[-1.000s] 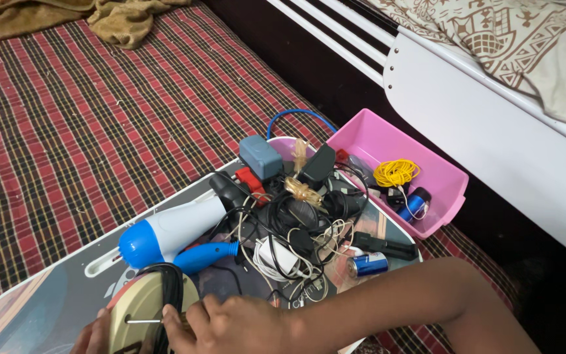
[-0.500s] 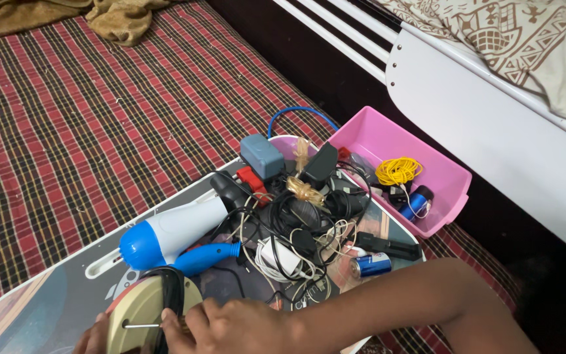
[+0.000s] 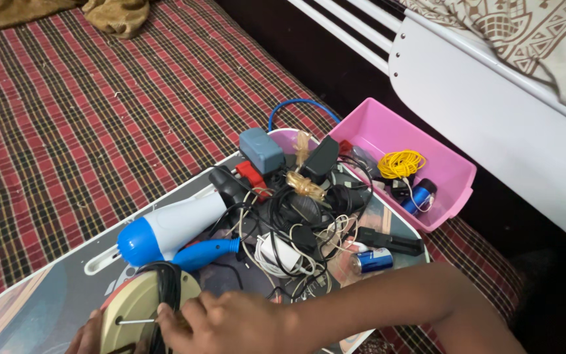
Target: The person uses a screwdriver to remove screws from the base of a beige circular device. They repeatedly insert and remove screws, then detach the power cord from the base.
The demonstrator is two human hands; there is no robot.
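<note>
Head camera, looking down at a low grey tray table (image 3: 27,308) set on a red and black checked bedcover (image 3: 86,111).

At the near edge of the tray table lies a cream round reel (image 3: 135,308) with a black cord (image 3: 165,288) wound over it and a thin metal pin at its centre. The right hand (image 3: 230,321) reaches in from the right, its forearm crossing the near edge of the tray table, and its fingers close on the reel's right side, where the black cord runs. The left hand (image 3: 85,335) shows only as a few fingertips at the reel's lower left, touching its edge; whether it is gripping or just resting there cannot be told.

Just beyond the reel on the tray table lies a white and blue hair dryer (image 3: 171,226), nozzle pointing away, with a blue handle (image 3: 207,252) beside it. Farther across the tray table is a tangle of black and white cables (image 3: 296,223), with a grey adapter block (image 3: 261,149), a red plug (image 3: 250,176) and a white charger (image 3: 276,252) among them. A blue cylindrical battery (image 3: 371,260) lies at the tray table's right side.

Past the tray table's far right corner stands a pink plastic bin (image 3: 361,131) holding a coil of yellow wire (image 3: 401,164). A white bed frame (image 3: 492,131) runs beyond the bin.
</note>
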